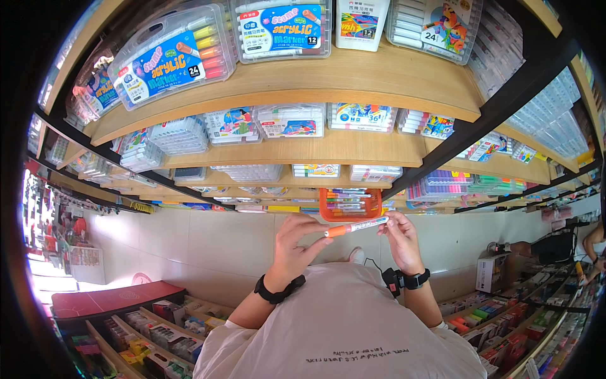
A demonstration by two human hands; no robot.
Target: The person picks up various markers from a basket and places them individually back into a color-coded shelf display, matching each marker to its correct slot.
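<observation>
In front of my chest is a marker (363,225) with an orange cap and a pale printed barrel, lying nearly level and tilted up to the right. My left hand (295,243) pinches its orange end between thumb and forefinger. At the other end, the fingertips of my right hand (403,240) close on the barrel. Just beyond the marker, an orange basket (324,206) holds several markers in mixed colours. Both of my wrists wear black straps, with a small device at the right one.
Ahead rise wooden shelves (379,79) with clear cases of markers (169,63), divided by a black metal post (442,145). Behind me are low racks of stationery (154,335) and a red-topped counter (117,298). Another person's arm (593,243) shows at the far right, near a white carton (488,273).
</observation>
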